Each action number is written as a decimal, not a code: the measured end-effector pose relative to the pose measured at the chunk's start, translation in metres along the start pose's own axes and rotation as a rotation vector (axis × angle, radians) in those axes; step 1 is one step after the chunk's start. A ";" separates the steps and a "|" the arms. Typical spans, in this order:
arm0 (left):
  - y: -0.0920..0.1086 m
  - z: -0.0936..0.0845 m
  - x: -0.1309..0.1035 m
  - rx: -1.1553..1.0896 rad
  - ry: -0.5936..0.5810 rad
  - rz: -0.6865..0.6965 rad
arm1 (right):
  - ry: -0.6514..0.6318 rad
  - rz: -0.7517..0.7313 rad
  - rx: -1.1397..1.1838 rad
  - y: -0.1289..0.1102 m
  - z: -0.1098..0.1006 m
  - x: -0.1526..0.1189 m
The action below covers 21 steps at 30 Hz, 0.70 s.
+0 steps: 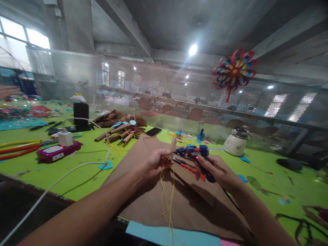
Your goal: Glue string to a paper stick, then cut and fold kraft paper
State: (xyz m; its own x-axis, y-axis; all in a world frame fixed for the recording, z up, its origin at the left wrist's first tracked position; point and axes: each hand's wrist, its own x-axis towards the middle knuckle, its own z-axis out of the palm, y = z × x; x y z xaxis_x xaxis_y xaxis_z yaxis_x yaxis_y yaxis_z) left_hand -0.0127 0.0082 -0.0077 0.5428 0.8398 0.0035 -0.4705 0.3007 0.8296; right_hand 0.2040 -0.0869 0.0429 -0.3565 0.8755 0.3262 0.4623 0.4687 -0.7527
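Observation:
In the head view, my right hand is closed around a dark blue hot glue gun with a small red light and a clear glue stick out of its back. The gun's nozzle points left, at the brown paper piece that my left hand pinches upright. Yellow strings hang down from my left fingers. Below the gun, a red-handled cutting tool reaches from near my right fingers toward the left hand; whether I grip it too, I cannot tell. Brown paper lies beneath both hands.
A purple power strip carries a white charger, whose cable crosses the left side. Brown paper rolls, a phone and a white kettle stand or lie farther back. Orange-handled pliers lie left. Another person's hand shows far left.

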 end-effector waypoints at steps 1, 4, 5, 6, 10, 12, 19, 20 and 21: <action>0.000 0.000 0.000 0.006 0.001 -0.007 | -0.006 0.000 -0.007 0.000 0.000 0.000; 0.001 0.000 -0.001 0.015 -0.006 -0.019 | -0.006 0.000 -0.016 0.000 0.000 0.000; 0.001 0.000 -0.002 0.012 -0.009 -0.020 | -0.003 0.002 -0.011 0.001 0.000 0.000; 0.001 0.000 -0.001 0.006 -0.011 -0.018 | -0.002 0.004 -0.001 0.001 0.000 0.000; 0.001 0.000 0.000 -0.032 0.000 -0.012 | -0.020 0.013 0.029 0.003 0.000 0.000; 0.000 0.001 0.000 -0.034 0.000 -0.017 | -0.035 0.013 0.040 0.004 0.001 0.000; 0.003 0.006 -0.004 -0.041 0.010 -0.049 | -0.080 0.006 0.103 0.001 0.000 0.000; 0.004 0.006 -0.004 -0.041 0.011 -0.050 | -0.088 0.010 0.120 0.000 -0.001 -0.001; 0.004 0.006 -0.005 -0.039 0.013 -0.049 | -0.094 0.016 0.132 0.000 -0.001 -0.001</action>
State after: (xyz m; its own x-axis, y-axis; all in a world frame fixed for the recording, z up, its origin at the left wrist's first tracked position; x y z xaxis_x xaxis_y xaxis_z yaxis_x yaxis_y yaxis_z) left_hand -0.0130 0.0029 -0.0009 0.5567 0.8295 -0.0445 -0.4702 0.3588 0.8063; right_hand 0.2050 -0.0877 0.0433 -0.4276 0.8648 0.2633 0.3596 0.4299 -0.8282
